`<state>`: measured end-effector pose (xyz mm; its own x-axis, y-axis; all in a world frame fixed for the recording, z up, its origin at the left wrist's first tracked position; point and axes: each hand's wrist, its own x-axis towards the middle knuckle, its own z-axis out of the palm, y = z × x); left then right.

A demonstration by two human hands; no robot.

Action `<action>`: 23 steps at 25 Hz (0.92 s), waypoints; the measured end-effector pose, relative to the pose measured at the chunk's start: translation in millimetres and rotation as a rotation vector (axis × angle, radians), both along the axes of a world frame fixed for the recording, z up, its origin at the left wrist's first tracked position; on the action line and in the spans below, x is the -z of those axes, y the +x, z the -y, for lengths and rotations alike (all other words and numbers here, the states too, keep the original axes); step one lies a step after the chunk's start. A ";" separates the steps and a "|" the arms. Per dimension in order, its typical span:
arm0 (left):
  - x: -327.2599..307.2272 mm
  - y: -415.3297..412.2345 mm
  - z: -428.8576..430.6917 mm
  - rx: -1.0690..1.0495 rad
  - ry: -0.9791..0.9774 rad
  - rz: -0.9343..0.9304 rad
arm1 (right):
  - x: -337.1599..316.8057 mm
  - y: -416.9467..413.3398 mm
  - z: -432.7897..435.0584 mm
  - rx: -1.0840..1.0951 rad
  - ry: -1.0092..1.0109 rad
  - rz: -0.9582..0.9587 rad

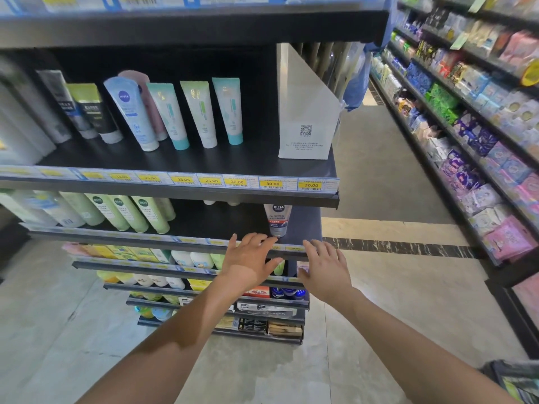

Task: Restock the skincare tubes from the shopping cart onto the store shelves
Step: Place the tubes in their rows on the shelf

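Observation:
A grey and white Nivea Men tube [277,220] stands cap-down near the right end of the second shelf [204,225], partly hidden by the shelf above. My left hand [250,260] is spread flat with straight fingers just in front of that tube, fingertips at the shelf edge. My right hand [326,269] hovers open to the right of it, holding nothing. On the upper shelf [180,158] several skincare tubes [201,115] stand cap-down in a row. A corner of the shopping cart [513,380] shows at the bottom right.
A white paper bag [306,112] stands at the right end of the upper shelf. Green-white bottles [131,214] fill the left of the second shelf. Lower shelves hold more products. An aisle of tiled floor [379,176] runs right, with packed shelving [481,126] beyond.

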<state>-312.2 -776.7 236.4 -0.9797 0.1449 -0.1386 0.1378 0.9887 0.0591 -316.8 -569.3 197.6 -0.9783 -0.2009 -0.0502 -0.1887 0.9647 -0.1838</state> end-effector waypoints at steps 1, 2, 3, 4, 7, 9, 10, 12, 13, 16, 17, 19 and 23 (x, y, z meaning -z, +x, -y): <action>-2.4 5.8 2.6 0.008 0.004 -0.011 | -5.6 -1.1 -0.5 -0.003 -0.004 -0.011; -4.7 12.4 5.7 0.023 0.009 -0.037 | -11.7 -1.3 -0.5 -0.005 -0.009 -0.026; -8.3 20.4 9.7 0.037 0.010 -0.073 | -18.9 0.2 0.7 -0.004 -0.013 -0.046; -12.4 27.9 13.7 0.049 0.005 -0.106 | -26.6 3.2 2.4 0.002 -0.017 -0.068; -24.6 51.3 27.5 0.071 -0.033 -0.175 | -48.2 19.7 10.7 0.024 -0.024 -0.117; -31.2 69.9 37.8 0.090 -0.040 -0.229 | -60.3 38.3 15.7 0.037 -0.024 -0.143; -33.4 79.7 42.3 0.100 -0.033 -0.253 | -65.4 48.2 17.3 0.045 -0.027 -0.153; -34.6 105.0 49.3 0.137 -0.035 -0.295 | -74.9 76.4 20.7 0.063 -0.019 -0.172; -33.3 118.6 50.5 0.156 -0.046 -0.297 | -77.3 93.4 21.3 0.074 -0.007 -0.179; -29.2 154.5 42.4 0.222 -0.055 -0.251 | -78.5 150.1 14.5 0.156 -0.010 -0.165; -28.3 165.0 35.7 0.248 -0.044 -0.232 | -78.9 170.7 8.7 0.188 -0.014 -0.153; -24.7 182.9 21.4 0.283 0.003 -0.199 | -78.3 208.6 -5.9 0.229 -0.001 -0.137; -20.4 214.5 -23.0 0.405 0.039 -0.180 | -74.6 279.2 -53.0 0.344 -0.001 -0.108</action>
